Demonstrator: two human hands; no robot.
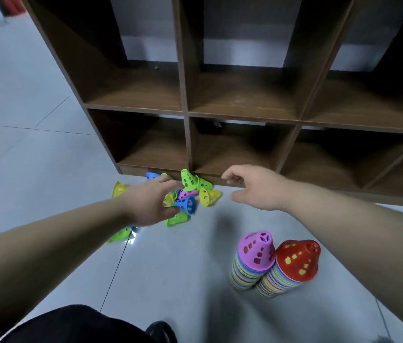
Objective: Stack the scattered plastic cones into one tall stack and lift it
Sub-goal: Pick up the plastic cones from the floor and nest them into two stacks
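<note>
Up close, the purple stack (254,258) and the red stack (294,263) stand touching. Next, the left hand (150,204) is spread wide at a blue cone (186,204). The right hand (252,186) hangs loose, holding nothing. Loose cones (188,179) by the shelf (245,115) still need stacking.

Grey tiled floor (46,157) bearing a brown wooden shelf unit (185,95). Loose cones (188,191) in green, yellow, blue and pink lie tumbled at the unit's foot. In front of the unit, 2 upright stacks, the purple-topped stack (254,258) and the red-topped stack (294,266), stand touching.
</note>
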